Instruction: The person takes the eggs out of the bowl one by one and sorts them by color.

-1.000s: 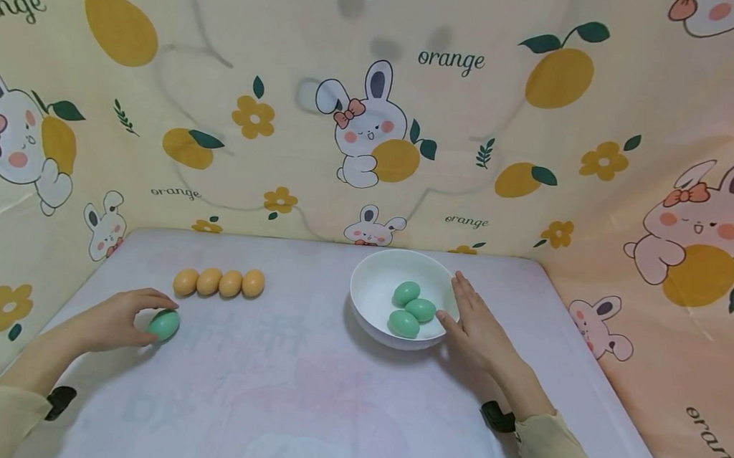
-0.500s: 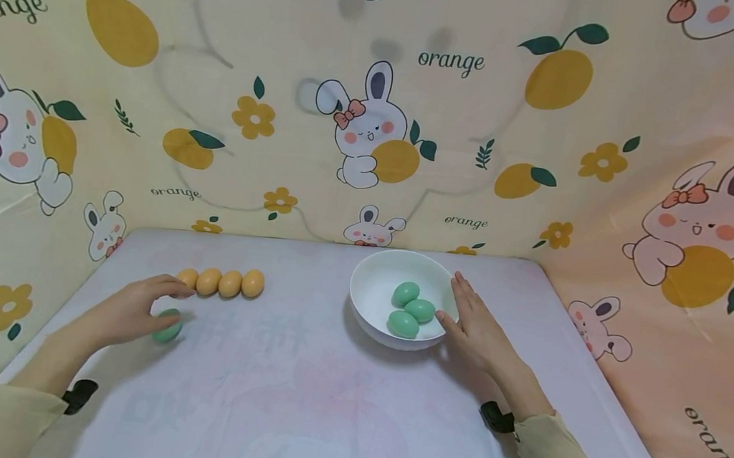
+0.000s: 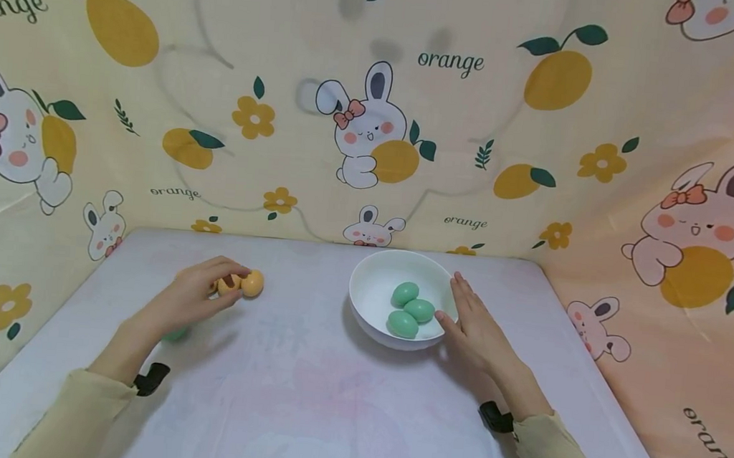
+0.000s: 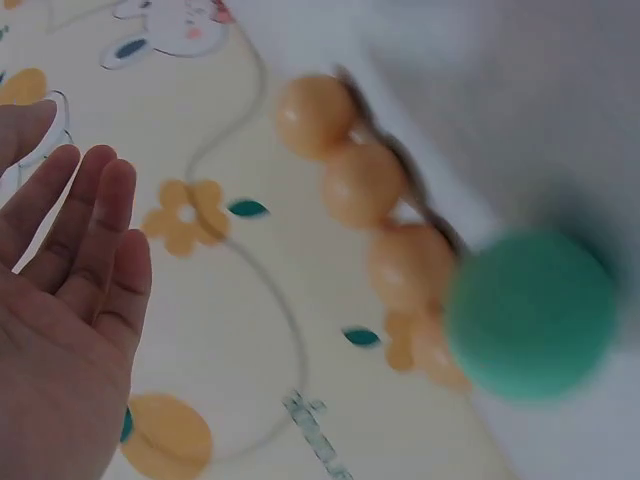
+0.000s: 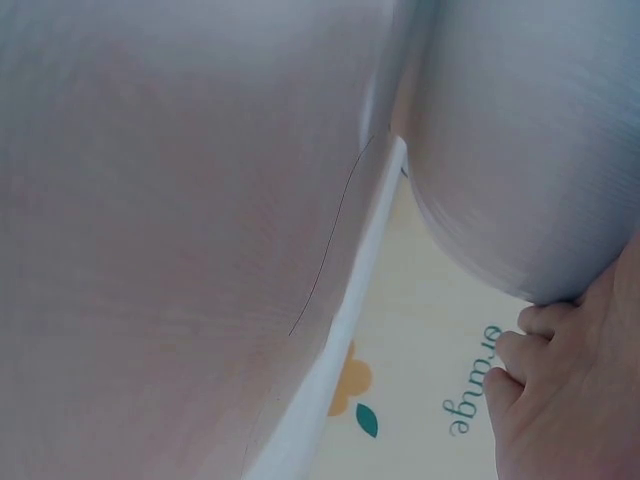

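My left hand (image 3: 196, 293) hovers over a row of yellow eggs (image 3: 252, 284) at the table's back left. Its fingers are loosely bent with nothing between them, and it hides part of the row. A loose green egg (image 3: 175, 334) lies on the table in front of the row, mostly covered by the left wrist; the left wrist view shows the whole green egg (image 4: 530, 315) beside the yellow ones. On the right, three green eggs (image 3: 403, 324) lie in a white bowl (image 3: 365, 315). My right hand (image 3: 478, 331) rests with straight fingers against the bowl's right side.
The eggs and bowl stand on a white-covered table (image 3: 302, 396). Behind it hangs a cream curtain (image 3: 290, 50) printed with rabbits and oranges, close along the back edge and the sides.
My left hand has left the green egg, which stays on the table, and has moved right and back over the yellow eggs. My right hand and the bowl stay put.
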A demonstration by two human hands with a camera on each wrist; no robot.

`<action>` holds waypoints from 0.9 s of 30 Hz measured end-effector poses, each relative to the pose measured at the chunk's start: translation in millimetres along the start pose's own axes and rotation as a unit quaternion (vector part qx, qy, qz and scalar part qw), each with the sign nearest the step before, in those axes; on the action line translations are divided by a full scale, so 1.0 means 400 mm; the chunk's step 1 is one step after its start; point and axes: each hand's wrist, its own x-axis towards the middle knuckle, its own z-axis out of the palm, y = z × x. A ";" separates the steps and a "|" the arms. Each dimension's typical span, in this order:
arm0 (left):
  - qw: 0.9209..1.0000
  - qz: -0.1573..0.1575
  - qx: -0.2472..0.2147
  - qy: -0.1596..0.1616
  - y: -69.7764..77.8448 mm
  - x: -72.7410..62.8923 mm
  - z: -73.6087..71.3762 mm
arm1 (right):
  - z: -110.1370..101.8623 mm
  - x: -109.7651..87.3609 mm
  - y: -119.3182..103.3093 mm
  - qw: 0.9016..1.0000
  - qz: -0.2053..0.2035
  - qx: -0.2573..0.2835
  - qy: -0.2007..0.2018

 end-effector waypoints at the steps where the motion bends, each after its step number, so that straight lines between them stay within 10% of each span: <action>1: 1.000 -0.003 -0.007 -0.002 0.008 0.011 0.007 | 0.000 0.000 0.001 1.000 0.001 0.000 -0.001; 27: 0.992 0.063 -0.092 -0.055 0.191 0.274 0.207 | 0.002 0.001 -0.001 1.000 0.005 -0.001 -0.003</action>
